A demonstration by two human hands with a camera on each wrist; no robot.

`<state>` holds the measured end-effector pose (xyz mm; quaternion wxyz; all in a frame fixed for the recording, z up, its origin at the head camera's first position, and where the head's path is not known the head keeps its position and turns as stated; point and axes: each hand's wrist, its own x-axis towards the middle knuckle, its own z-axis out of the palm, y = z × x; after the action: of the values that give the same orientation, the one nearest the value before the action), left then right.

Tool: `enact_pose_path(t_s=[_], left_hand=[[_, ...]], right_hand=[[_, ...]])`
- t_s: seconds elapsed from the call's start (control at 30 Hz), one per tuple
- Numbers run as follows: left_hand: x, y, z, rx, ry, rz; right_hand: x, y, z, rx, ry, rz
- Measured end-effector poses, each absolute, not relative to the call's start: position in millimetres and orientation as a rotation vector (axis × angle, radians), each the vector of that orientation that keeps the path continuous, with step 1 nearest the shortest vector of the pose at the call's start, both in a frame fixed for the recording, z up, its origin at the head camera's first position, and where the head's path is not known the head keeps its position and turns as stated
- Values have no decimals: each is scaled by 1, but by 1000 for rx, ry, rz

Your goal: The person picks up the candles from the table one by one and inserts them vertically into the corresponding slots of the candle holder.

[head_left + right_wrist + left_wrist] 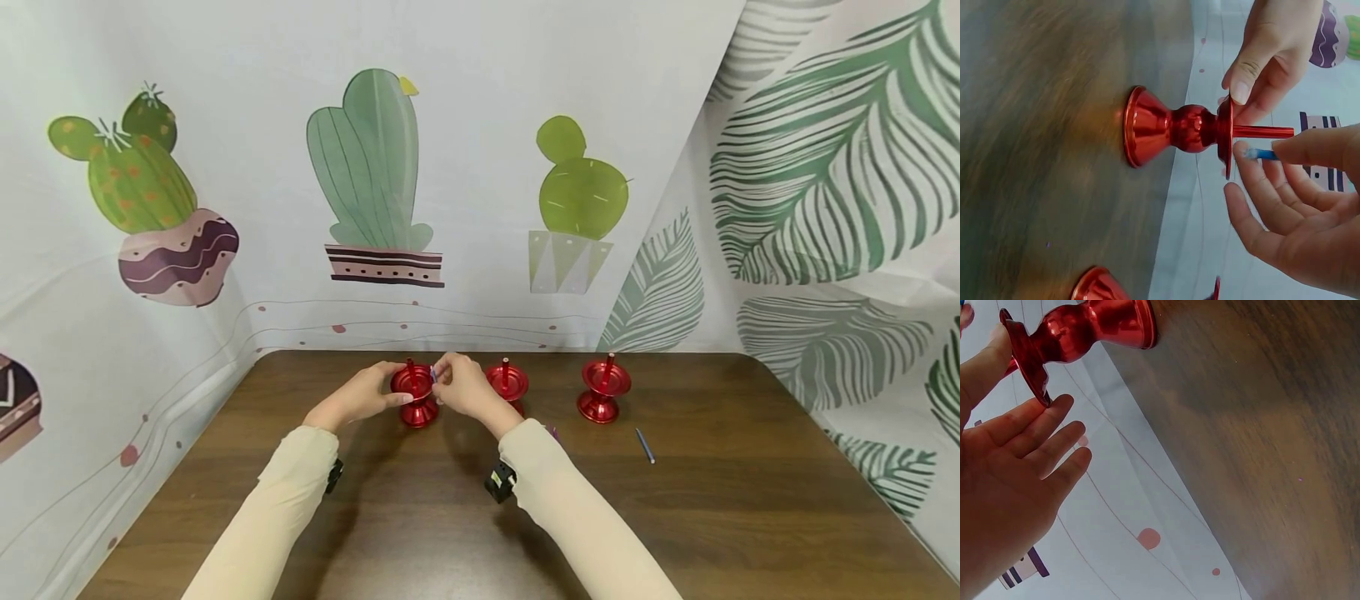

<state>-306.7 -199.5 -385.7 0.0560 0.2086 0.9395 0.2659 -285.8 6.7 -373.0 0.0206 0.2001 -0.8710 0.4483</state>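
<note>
A shiny red metal candle holder (418,412), with a dish on top and a thin upright tube in its middle, stands near the table's far edge. My left hand (363,392) holds its dish; in the left wrist view the thumb and fingertips are at the rim of the candle holder (1063,334). From the right, my right hand (467,387) pinches a short thin blue stick (1262,154) between thumb and fingers. The right wrist view shows that stick's pale end over the dish, beside the tube. Part of the stick is hidden by the fingers.
Just right of my right hand is a second red candle holder (507,382), partly hidden by it. A third candle holder (600,407) stands farther right. Another blue stick (645,446) lies on the wooden table (720,500), and a purple piece (555,433) shows by my right sleeve.
</note>
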Motion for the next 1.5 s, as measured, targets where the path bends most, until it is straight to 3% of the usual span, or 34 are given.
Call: enact_pose_path(t_s=[0.63, 1.5], left_hand=[[-306, -196, -386, 666, 2863, 796], [-308, -199, -385, 686, 2847, 820]], right_hand=[[-299, -21, -372, 416, -2161, 1639], [-307, -30, -378, 505, -2362, 1359]])
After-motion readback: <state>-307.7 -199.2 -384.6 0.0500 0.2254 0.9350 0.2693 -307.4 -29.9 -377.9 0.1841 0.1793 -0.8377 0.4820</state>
